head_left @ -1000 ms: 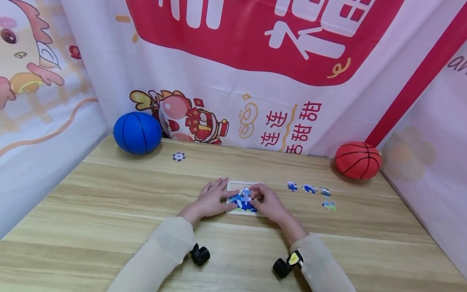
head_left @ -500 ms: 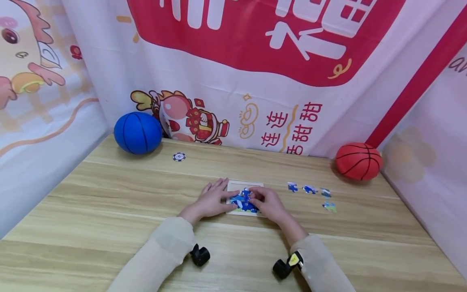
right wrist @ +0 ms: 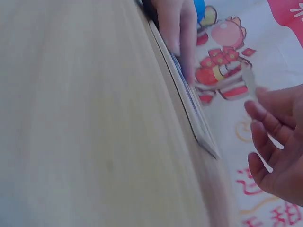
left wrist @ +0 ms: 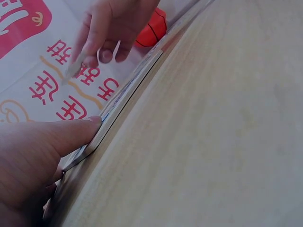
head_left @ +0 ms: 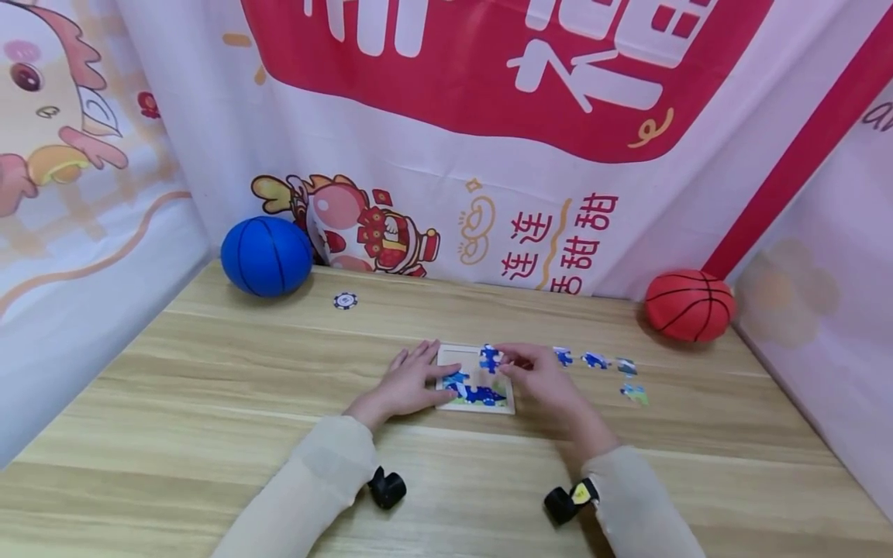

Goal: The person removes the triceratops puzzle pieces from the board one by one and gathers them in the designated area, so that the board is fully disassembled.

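Observation:
My right hand (head_left: 546, 380) pinches a blue jigsaw piece (head_left: 490, 359) between thumb and fingertips, raised above the puzzle tray (head_left: 481, 411). Seen edge-on in the right wrist view, that piece (right wrist: 249, 81) is a thin pale slip, apart from the tray. My left hand (head_left: 402, 382) rests on the tray's left side with fingers spread; its thumb (left wrist: 78, 132) lies over the rim in the left wrist view. Blue and green joined pieces (head_left: 481, 395) fill the tray's lower part, and its bare upper part shows. The left hand covers some of the left side.
Several loose jigsaw pieces (head_left: 595, 360) lie right of the tray, one partly behind the right hand. A blue ball (head_left: 267, 256) stands at the back left, a red ball (head_left: 689, 306) at the back right. A round chip (head_left: 345, 301) lies near the blue ball.
The right hand has lifted the jigsaw piece off the joined pieces and moved up and to the right with it. The left hand stays on the tray.

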`<state>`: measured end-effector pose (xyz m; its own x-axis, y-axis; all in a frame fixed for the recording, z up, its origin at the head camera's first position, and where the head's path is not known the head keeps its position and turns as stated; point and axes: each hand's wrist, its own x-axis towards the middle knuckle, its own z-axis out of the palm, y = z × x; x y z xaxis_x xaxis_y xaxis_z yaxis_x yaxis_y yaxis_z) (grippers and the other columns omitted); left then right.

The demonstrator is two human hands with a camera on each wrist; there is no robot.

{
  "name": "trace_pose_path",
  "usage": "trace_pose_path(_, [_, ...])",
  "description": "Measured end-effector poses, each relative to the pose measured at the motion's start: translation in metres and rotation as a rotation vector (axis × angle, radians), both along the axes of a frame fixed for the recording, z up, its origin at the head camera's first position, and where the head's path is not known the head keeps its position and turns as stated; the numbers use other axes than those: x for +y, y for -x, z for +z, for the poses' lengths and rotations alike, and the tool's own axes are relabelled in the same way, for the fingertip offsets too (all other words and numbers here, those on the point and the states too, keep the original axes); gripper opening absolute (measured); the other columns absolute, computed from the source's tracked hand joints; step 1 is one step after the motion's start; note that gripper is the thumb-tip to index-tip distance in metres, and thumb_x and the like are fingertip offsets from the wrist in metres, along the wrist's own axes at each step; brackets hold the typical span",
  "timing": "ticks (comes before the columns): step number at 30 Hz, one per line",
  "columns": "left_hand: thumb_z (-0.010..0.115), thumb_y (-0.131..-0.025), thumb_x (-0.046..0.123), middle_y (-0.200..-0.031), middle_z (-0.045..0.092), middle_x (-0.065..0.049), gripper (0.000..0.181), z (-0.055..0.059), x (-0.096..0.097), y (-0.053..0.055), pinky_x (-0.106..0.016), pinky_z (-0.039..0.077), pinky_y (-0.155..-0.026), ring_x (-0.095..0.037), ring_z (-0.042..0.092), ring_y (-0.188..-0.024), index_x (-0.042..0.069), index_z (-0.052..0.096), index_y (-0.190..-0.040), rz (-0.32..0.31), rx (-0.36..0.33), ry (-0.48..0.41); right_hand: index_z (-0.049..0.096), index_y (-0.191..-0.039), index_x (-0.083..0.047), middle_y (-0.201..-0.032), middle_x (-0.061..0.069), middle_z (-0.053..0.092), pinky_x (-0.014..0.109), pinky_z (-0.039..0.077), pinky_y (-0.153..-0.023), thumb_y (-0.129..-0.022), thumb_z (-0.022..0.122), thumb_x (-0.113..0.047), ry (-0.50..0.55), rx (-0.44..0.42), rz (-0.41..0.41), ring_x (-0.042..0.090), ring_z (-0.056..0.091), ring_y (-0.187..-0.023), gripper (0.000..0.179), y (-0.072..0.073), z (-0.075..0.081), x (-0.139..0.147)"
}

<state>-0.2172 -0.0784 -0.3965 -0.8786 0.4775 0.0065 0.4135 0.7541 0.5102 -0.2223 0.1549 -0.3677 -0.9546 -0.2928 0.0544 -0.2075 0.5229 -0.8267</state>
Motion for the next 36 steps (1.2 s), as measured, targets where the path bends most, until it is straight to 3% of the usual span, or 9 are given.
trace_pose_path(8, [0.053, -0.081, 0.045, -0.141, 0.012, -0.012, 0.048, 0.002, 0.0, -0.003, -0.046, -0.003, -0.099, -0.027, 0.004, -0.128, 0.028, 0.046, -0.125, 0.004, 0.0, -0.012, 0.057, -0.114, -0.013, -0.089, 0.004, 0.058, 0.032, 0.044, -0.067, -0.084, 0.057, -0.014, -0.027, 0.058, -0.047, 0.02, 0.05, -0.079, 0.03, -0.012, 0.018, 0.045])
trace_pose_path(13, [0.053, -0.081, 0.045, -0.142, 0.012, -0.011, 0.048, 0.002, 0.001, -0.003, -0.046, -0.003, -0.099, -0.026, 0.004, -0.128, 0.028, 0.046, -0.125, 0.007, -0.005, -0.015, 0.057, -0.113, -0.002, -0.09, 0.012, 0.059, 0.026, 0.046, -0.064, -0.083, 0.058, -0.012, 0.044, 0.149, -0.051, 0.016, 0.053, -0.076, 0.031, -0.018, 0.018, 0.081])
trace_pose_path(18, [0.053, -0.081, 0.045, -0.142, 0.012, -0.011, 0.048, 0.002, 0.0, -0.003, -0.045, -0.003, -0.099, -0.026, 0.004, -0.128, 0.028, 0.045, -0.126, 0.008, -0.004, -0.009, 0.053, -0.116, 0.0, -0.095, 0.015, 0.056, 0.028, 0.045, -0.065, -0.086, 0.054, -0.016, 0.026, 0.123, -0.119, 0.014, 0.05, -0.079, 0.035, -0.025, 0.018, 0.113])
trace_pose_path(22, [0.053, -0.081, 0.045, -0.141, 0.012, -0.011, 0.048, 0.001, 0.0, -0.002, -0.046, -0.003, -0.099, -0.026, 0.004, -0.128, 0.028, 0.045, -0.126, 0.008, -0.004, -0.006, 0.053, -0.116, 0.0, -0.093, 0.013, 0.056, 0.026, 0.044, -0.063, -0.086, 0.054, -0.018, -0.026, 0.125, -0.197, 0.011, 0.049, -0.078, 0.035, -0.028, 0.012, 0.134])
trace_pose_path(28, [0.053, -0.081, 0.045, -0.141, 0.012, -0.012, 0.049, 0.001, 0.0, -0.002, -0.046, -0.003, -0.099, -0.026, 0.004, -0.128, 0.028, 0.045, -0.126, 0.004, -0.003, -0.008, 0.055, -0.112, 0.005, -0.091, 0.016, 0.057, 0.019, 0.043, -0.062, -0.085, 0.055, -0.011, -0.068, 0.17, -0.181, 0.009, 0.05, -0.076, 0.031, -0.026, -0.003, 0.157])
trace_pose_path(36, [0.053, -0.081, 0.045, -0.141, 0.012, -0.012, 0.049, -0.001, 0.001, -0.002, -0.046, -0.003, -0.099, -0.027, 0.004, -0.128, 0.028, 0.045, -0.126, 0.002, 0.0, -0.019, 0.055, -0.114, -0.002, -0.101, 0.013, 0.057, 0.02, 0.041, -0.07, -0.084, 0.057, -0.026, -0.146, 0.057, -0.206, 0.008, 0.051, -0.084, 0.039, -0.021, -0.024, 0.17])
